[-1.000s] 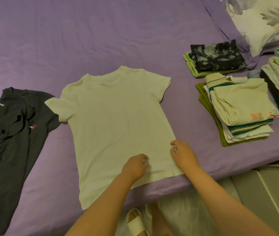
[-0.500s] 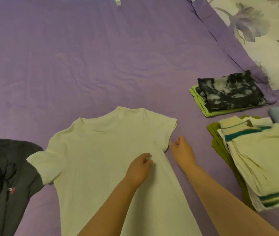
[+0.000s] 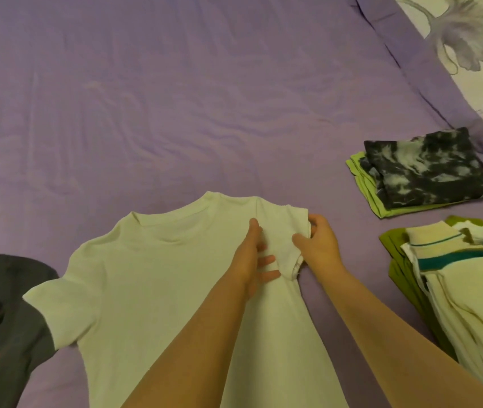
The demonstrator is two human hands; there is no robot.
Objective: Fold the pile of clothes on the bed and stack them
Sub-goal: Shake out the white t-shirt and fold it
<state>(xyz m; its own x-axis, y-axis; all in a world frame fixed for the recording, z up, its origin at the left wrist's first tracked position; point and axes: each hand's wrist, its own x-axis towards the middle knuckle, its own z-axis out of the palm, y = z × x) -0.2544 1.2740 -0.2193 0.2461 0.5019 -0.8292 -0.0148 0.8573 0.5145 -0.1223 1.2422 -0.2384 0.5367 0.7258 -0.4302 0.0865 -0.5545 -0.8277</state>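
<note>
Far left there's a dark grey tee (image 3: 1,316), soft and rumpled, with a tiny red and white logo, lying on the purple bedsheet (image 3: 175,98), which is pretty wrinkly itself. Next to it, the white t-shirt (image 3: 152,290) is spread flat in the middle of the bed, smooth cotton-looking knit with a ribbed round collar. The left hand (image 3: 253,257) lies flat on it near the right shoulder, fingers straight and pressing the fabric down. The right hand (image 3: 318,245) has its fingers curled round the edge of the right sleeve, thumb on top, pinching it up a bit. Over on the right sit two neat stacks: a black-and-white tie-dye piece on lime green (image 3: 422,169), and a taller cream, teal and olive pile (image 3: 464,293).
</note>
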